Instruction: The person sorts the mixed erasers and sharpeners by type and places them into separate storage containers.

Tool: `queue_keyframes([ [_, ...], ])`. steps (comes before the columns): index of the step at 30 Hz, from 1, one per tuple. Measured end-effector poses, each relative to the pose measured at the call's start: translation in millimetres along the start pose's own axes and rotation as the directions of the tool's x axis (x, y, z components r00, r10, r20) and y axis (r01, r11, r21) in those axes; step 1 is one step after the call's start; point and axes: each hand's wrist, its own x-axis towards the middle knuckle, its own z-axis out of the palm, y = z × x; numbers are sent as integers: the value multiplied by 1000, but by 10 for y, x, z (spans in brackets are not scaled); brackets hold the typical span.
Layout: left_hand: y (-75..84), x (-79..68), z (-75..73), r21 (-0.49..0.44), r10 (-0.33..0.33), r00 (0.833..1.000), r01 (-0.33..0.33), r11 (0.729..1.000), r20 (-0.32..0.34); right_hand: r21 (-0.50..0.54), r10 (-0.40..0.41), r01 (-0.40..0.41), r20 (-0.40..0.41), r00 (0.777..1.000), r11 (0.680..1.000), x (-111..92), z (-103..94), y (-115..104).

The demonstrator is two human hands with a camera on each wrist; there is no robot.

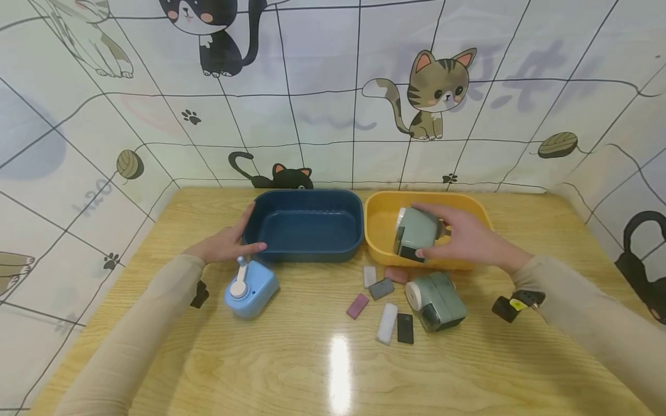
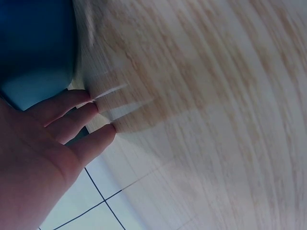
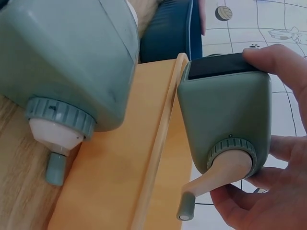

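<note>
My right hand [image 1: 465, 234] grips a grey-green crank pencil sharpener [image 1: 418, 231] at the yellow bin [image 1: 378, 249]. In the right wrist view, the thumb lies on its dark panel [image 3: 220, 65] and fingers curl around the other side, near the crank [image 3: 223, 170]. How far it sits inside the bin I cannot tell. A second grey-green pencil sharpener [image 1: 442, 303] rests on the table before that bin. My left hand [image 1: 226, 242] spreads its fingers along the left end of the dark blue bin [image 1: 307, 256]. Just below that hand stands a light blue pencil sharpener [image 1: 252, 289].
Several small erasers lie in front of the bins, among them a white one [image 1: 387, 323], a black one [image 1: 405, 328], a purple one [image 1: 357, 306] and a grey one [image 1: 381, 288]. Both bins stand side by side against a cat-patterned backdrop [image 1: 322, 115] behind the wooden table [image 1: 250, 370].
</note>
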Motion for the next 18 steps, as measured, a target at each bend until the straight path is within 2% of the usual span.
queue_keyframes([
  [11,-4,0,1,1,-6,1000,6,1000,-7,3,-12,12,42,999,1000,121,-24,-9],
  [18,-2,2,0,-9,-12,1000,12,1000,1,-29,23,-21,67,998,999,227,-30,70],
])
